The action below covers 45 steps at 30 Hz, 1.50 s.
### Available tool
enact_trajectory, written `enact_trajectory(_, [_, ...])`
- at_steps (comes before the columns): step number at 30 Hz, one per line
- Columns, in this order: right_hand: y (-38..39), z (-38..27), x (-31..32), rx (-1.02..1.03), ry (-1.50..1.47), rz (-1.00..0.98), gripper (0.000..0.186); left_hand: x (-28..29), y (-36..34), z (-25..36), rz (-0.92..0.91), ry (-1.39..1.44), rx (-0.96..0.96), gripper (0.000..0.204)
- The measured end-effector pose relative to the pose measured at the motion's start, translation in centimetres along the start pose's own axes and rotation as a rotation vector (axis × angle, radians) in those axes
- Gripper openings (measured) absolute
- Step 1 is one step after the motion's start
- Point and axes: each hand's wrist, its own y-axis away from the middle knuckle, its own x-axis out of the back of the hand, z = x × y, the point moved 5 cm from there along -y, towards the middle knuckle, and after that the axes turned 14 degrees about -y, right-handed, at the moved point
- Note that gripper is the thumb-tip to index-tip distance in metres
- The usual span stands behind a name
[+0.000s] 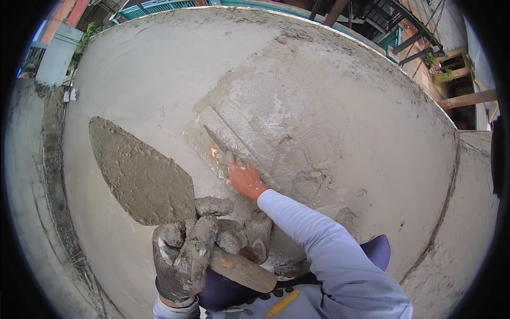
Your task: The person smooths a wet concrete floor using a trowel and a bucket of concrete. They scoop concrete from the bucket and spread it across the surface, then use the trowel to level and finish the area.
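Observation:
My left hand (183, 258), in a dark glove caked with cement, is wrapped round the wooden handle of a pointed trowel (141, 175). A grey layer of mortar coats its broad blade, which points up and to the left. Farther forward, my bare right hand (246, 179) grips the handle of a long flat float (229, 132). The float lies flat on the wet cement surface (324, 122), slanting from upper left to lower right. My fingers hide most of its handle. Rougher, patchy cement lies right of the float, and smoother cement to its left.
A raised cement border (53, 175) runs down the left side, and a groove (443, 218) marks the right edge. Beyond the far edge are a teal railing (167, 5), wooden beams (467, 100) and buildings. My boot (258, 234), smeared with cement, is beneath me.

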Motion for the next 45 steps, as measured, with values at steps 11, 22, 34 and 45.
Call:
enact_trajectory(11, [17.2,22.8,17.6,-0.693,0.182,0.531,0.077,2.8,1.0,0.2,-0.366,-0.116,-0.129,0.029])
enact_trajectory(22, [23.9,41.0,12.6,-0.521,-0.571,0.879,0.054,0.7,2.1,0.4,-0.435,-0.366,-0.427,0.054])
enact_trajectory(34, [-0.4,-0.6,4.6,-0.254,-0.464,0.088,0.08,-6.0,1.8,-3.7,-0.507,-0.409,0.336,0.025])
enact_trajectory(45, [14.7,13.1,3.6,-0.849,-0.433,0.373,0.085,-3.7,4.3,-8.2,-0.612,-0.47,0.549,0.025])
